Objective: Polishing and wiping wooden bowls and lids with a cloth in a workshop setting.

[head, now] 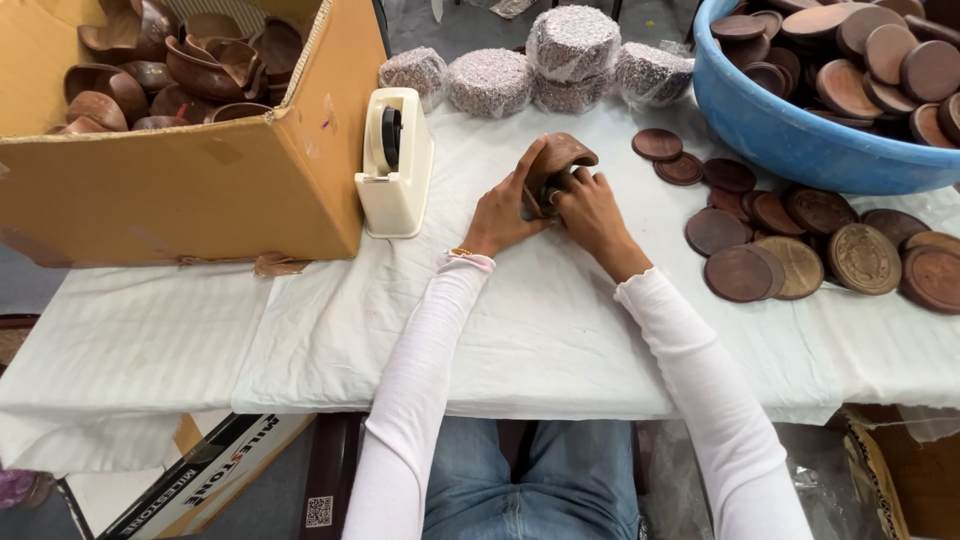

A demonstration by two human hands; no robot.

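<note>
Both my hands grip a small round brown wooden box [557, 160] standing on its edge on the white cloth at the table's middle. My left hand [505, 208] holds its left side with the thumb up along the rim. My right hand [590, 207] presses its fingers against the box's open face. What lies inside the box is hidden by my fingers.
A cream tape dispenser [397, 165] stands left of my hands. A cardboard box [200, 180] of brown wooden bowls fills the far left. Several wrapped round bundles [540, 65] lie behind. Brown wooden lids [790, 235] are spread at right, below a blue tub [790, 130] full of more.
</note>
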